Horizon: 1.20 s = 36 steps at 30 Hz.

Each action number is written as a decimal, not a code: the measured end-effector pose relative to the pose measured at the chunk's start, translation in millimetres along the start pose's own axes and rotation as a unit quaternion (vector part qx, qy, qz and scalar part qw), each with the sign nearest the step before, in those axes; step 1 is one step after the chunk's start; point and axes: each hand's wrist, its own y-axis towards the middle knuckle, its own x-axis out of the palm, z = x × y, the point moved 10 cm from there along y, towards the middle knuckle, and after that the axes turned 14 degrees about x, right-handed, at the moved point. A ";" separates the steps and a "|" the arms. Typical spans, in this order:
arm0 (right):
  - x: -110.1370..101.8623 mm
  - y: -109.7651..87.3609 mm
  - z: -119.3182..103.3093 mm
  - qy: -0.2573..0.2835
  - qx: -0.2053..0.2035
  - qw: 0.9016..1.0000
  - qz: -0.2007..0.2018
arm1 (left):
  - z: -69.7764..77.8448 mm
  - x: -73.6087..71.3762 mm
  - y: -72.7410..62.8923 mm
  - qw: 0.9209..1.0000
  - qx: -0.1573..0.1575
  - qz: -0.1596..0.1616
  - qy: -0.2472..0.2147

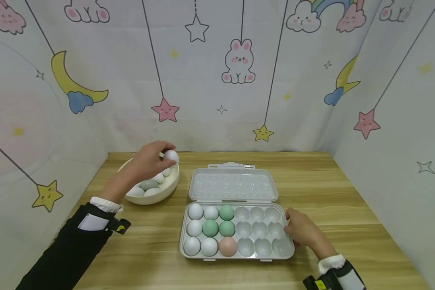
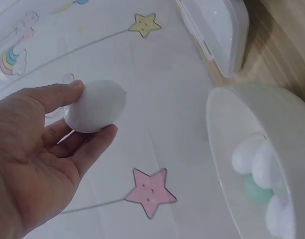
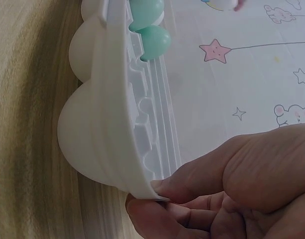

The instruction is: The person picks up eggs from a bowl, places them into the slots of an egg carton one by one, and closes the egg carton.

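Observation:
My left hand (image 1: 153, 162) pinches a white egg (image 1: 171, 156) between thumb and fingers, above the right rim of a cream bowl (image 1: 172, 186). In the left wrist view the same egg (image 2: 98, 105) hangs clear of the bowl (image 2: 291, 124). An egg carton (image 1: 237, 255) lies with its lid (image 1: 233, 183) folded back. Its left half holds several white eggs (image 1: 192, 246), several green eggs (image 1: 210, 228) and one pinkish egg (image 1: 227, 246); the right half has bare cups. My right hand (image 1: 302, 229) grips the carton's right edge, thumb on the rim in the right wrist view.
More eggs (image 1: 148, 185), mostly white, lie in the bowl, and a green egg (image 2: 256, 189) shows among them in the left wrist view. The wooden table (image 1: 311, 181) meets patterned cloth walls (image 1: 203, 133) at the back and both sides.

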 end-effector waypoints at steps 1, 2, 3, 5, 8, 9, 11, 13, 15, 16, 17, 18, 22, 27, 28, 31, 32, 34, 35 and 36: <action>-0.1 0.0 0.3 -0.001 0.002 1.000 0.000 | 10.8 1.9 3.7 1.000 0.013 0.002 -0.009; -0.2 0.2 0.6 -0.001 0.003 1.000 0.000 | 22.1 4.2 7.3 0.999 0.028 0.004 -0.016; -0.1 0.4 1.0 -0.002 0.004 1.000 0.000 | 33.1 6.6 11.0 0.999 0.044 0.008 -0.020; -0.1 0.9 1.4 -0.002 0.004 1.000 0.000 | 54.7 12.3 18.4 0.997 0.074 0.012 -0.027; -0.3 1.3 1.5 -0.002 0.001 1.000 0.002 | 82.3 24.2 28.4 0.993 0.109 0.009 -0.037; -0.3 1.2 1.5 -0.003 -0.001 1.000 0.003 | 89.8 28.9 31.8 0.992 0.118 0.006 -0.040; -0.3 1.0 1.8 -0.002 0.001 1.000 0.002 | 103.8 39.0 38.1 0.990 0.134 -0.003 -0.042; -0.3 1.0 2.3 -0.003 0.003 1.000 0.001 | 115.7 50.0 44.0 0.988 0.147 -0.014 -0.040; -0.2 1.2 3.0 -0.003 0.010 1.000 -0.001 | 125.4 61.3 49.2 0.986 0.161 -0.025 -0.033; -0.2 1.3 2.9 -0.005 0.012 1.000 -0.002 | 129.5 67.5 51.5 0.985 0.167 -0.031 -0.029; -0.1 1.4 2.7 -0.007 0.013 1.000 -0.002 | 132.3 74.5 53.7 0.984 0.171 -0.039 -0.028; 0.0 1.5 2.4 -0.010 0.014 1.000 -0.003 | 134.6 81.5 55.7 0.983 0.176 -0.046 -0.025; 0.1 1.6 0.9 -0.014 0.018 1.000 -0.004 | 137.0 115.0 61.9 0.979 0.182 -0.088 -0.024; 1.2 2.0 0.3 -0.007 0.018 1.000 -0.005 | 131.6 157.1 62.7 0.974 0.174 -0.141 -0.031; 1.5 2.0 0.5 -0.006 0.018 1.000 -0.005 | 130.8 163.9 61.5 0.973 0.171 -0.149 -0.033; 1.7 2.3 1.1 -0.007 0.017 1.000 -0.003 | 128.5 180.7 57.3 0.972 0.162 -0.168 -0.035; 1.5 2.3 1.1 -0.007 0.017 1.000 -0.003 | 127.3 185.4 55.8 0.972 0.157 -0.173 -0.030; 0.9 1.7 1.1 -0.007 0.020 1.000 -0.003 | 125.0 193.2 53.8 0.971 0.156 -0.179 -0.010; 0.6 1.5 1.2 -0.006 0.021 1.000 -0.003 | 123.4 197.2 53.3 0.971 0.156 -0.182 0.002; 0.5 1.0 0.8 -0.004 0.020 1.000 -0.005 | 121.4 201.2 52.6 0.970 0.154 -0.187 0.016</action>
